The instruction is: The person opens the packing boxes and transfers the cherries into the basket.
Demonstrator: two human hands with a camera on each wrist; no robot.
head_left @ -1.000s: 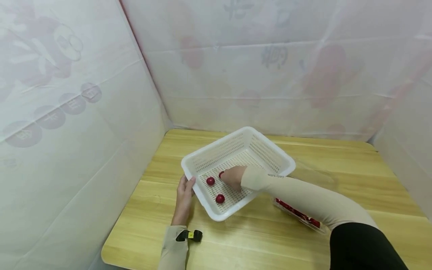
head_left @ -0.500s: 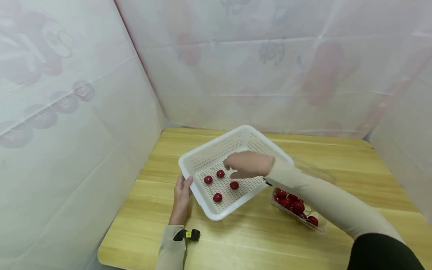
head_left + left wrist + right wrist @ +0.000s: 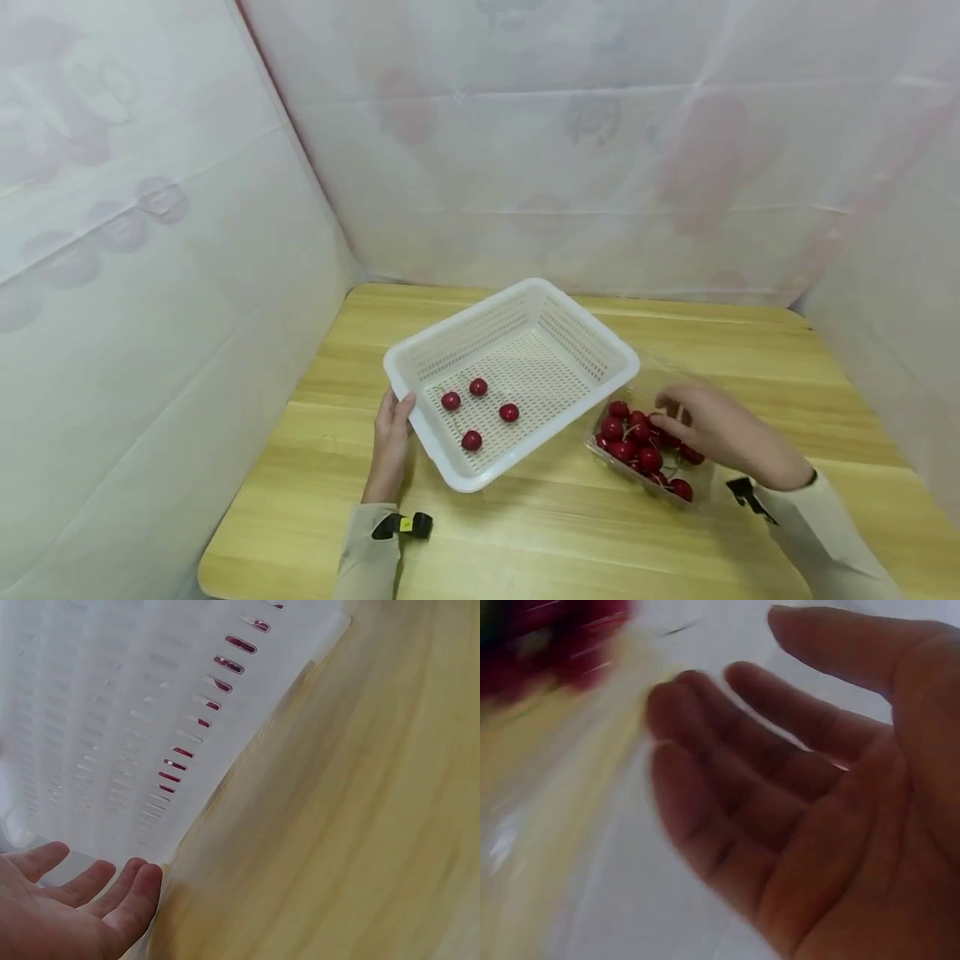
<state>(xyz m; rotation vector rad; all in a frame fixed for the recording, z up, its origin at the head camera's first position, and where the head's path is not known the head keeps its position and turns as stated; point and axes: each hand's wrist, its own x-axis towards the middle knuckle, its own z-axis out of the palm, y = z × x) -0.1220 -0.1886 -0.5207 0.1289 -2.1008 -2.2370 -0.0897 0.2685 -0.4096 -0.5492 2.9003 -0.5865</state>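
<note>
A white perforated plastic basket stands on the table with several red cherries on its floor. My left hand grips its left corner, thumb at the rim and fingers against the outer wall. To the right, a clear plastic box holds a pile of cherries, some with green stems. Over the right side of that pile is my right hand, fingers loosely bent. In the right wrist view its palm faces the camera with nothing in it, and blurred cherries show beyond the fingertips.
The wooden table has white printed sheeting behind it and on both sides. A transparent lid-like flap lies behind the cherry box. Black straps with small devices circle the sleeved wrists.
The right hand has left a cherry in the basket, come out, and moved right to the box of cherries. The left hand keeps its grip; the whole view has shifted slightly.
</note>
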